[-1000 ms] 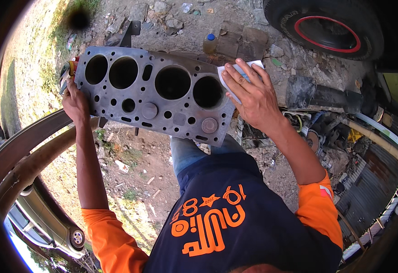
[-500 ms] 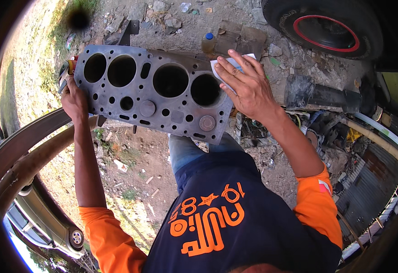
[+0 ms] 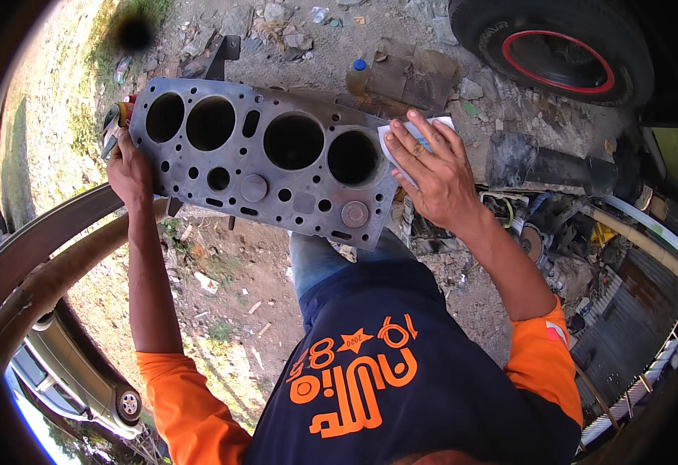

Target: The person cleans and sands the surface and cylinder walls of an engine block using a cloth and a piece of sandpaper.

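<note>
A grey engine block (image 3: 305,203) lies across the upper middle, its top face showing four large round bores, smaller holes and two round discs. My left hand (image 3: 128,170) grips its left end, beside a small red and yellow object (image 3: 124,113) that I cannot make out clearly. At the block's top right corner, my right hand (image 3: 432,167) presses a white sheet (image 3: 388,142), possibly paper or cloth, with its fingers over it.
Rubble ground holds a bottle (image 3: 359,76) with a blue cap. A red-rimmed tire (image 3: 484,39) is at top right, metal parts (image 3: 513,159) lie on the right, a curved brown pipe (image 3: 83,260) crosses the left, and a car (image 3: 83,380) stands lower left.
My right hand and the white sheet moved up and left half a second ago, then back right and down. The block and left hand shifted only slightly in the picture.
</note>
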The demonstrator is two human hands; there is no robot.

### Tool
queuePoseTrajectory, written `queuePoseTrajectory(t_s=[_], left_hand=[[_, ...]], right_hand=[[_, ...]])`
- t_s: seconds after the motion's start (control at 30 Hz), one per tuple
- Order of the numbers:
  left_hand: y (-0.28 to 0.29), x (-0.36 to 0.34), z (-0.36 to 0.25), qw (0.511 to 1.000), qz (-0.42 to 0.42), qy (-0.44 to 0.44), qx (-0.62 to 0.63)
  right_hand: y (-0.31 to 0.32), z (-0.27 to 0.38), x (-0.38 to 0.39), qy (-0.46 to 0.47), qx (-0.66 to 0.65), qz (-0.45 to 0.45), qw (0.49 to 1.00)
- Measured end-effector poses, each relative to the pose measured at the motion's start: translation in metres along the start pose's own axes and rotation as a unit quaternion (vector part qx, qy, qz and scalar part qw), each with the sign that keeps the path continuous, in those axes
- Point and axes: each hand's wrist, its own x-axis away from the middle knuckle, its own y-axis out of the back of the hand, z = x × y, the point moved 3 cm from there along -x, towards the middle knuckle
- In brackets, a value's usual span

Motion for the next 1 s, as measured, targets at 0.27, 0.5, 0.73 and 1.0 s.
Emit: queuePoseTrajectory(t_s=[0.27,0.5,0.73,1.0], left_hand=[[-0.003,0.001,-0.002,1.000,-0.012,-0.004,0.003],[-0.002,0.005,0.001,1.000,-0.012,-0.019,-0.020],[0.000,0.002,0.006,1.000,0.001,-0.006,-0.012],[0.001,0.005,0.001,0.999,0.027,0.022,0.020]], right_hand=[[-0.001,0.000,0.003,-0.001,-0.012,0.004,1.000],[-0.004,0.005,0.000,-0.012,-0.021,-0.011,1.000],[-0.009,0.009,-0.027,-0.006,0.006,-0.022,1.000],[-0.004,0.010,-0.035,-0.004,0.000,-0.031,1.000]])
